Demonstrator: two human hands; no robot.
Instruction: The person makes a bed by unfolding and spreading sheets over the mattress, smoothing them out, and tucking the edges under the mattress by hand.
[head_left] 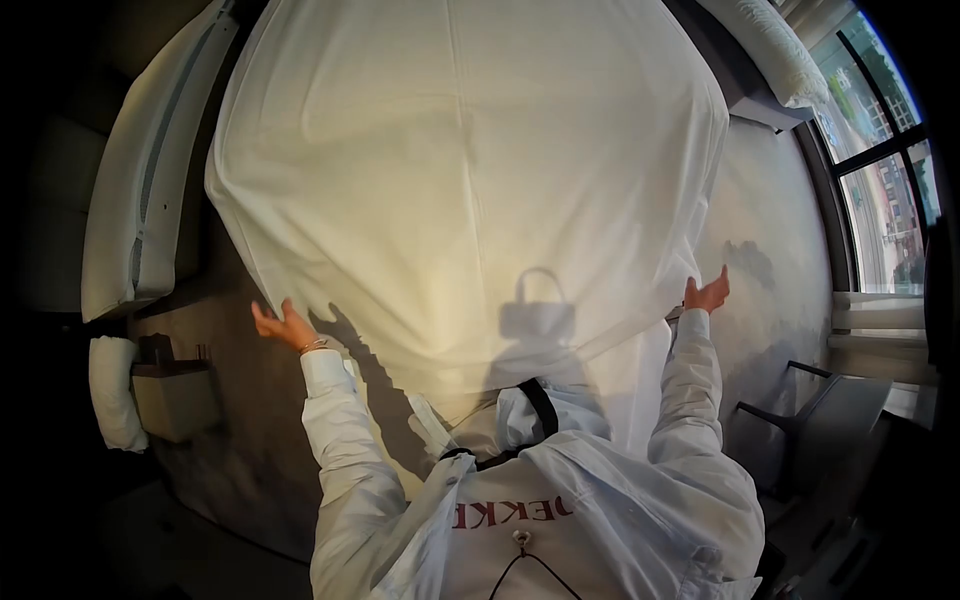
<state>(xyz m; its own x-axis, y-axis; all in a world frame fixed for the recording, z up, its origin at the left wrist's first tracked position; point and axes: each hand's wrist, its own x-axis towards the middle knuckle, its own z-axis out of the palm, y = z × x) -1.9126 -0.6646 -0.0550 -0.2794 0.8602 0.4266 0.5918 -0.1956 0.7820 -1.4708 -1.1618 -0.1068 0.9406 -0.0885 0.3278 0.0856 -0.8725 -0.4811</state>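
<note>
A large white sheet (430,200) is spread over a bed in front of me, with a crease down its middle and loose folds towards my side. My left hand (285,327) is just outside the sheet's near left corner, its fingers apart and nothing visible in them. Beside the near right edge of the sheet, my right hand (707,291) is raised with thumb and fingers apart, also showing nothing held. Both arms reach forward in pale sleeves. My shadow falls across the near part of the sheet.
A bare mattress (115,220) stands at the left, with a white pillow (115,395) and a small cabinet (177,400) below it. On the right are another pillow (770,50), a large window (885,160) and a dark chair (815,425). Grey carpet (770,230) flanks the bed.
</note>
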